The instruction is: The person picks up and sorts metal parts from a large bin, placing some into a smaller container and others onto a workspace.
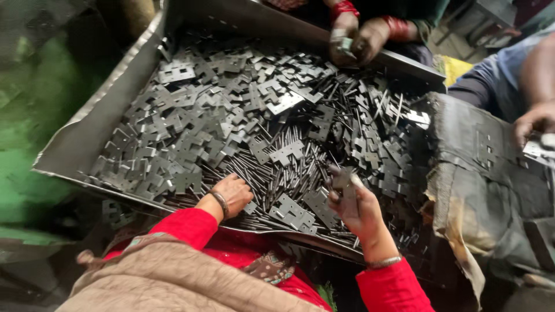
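Metal tray (87, 133) brims with flat hinge plates (191, 121) and thin pins (283, 167). Left hand (234, 193), at six o'clock, curls fingers down into the pins. Right hand (355, 202) pinches a blurred hinge piece (342, 178). Co-worker's hands (354, 36), twelve o'clock, partly cropped.

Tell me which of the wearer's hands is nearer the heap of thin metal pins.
Left. The left hand rests on the heap of pins; the right hand is raised beside it, holding a metal plate.
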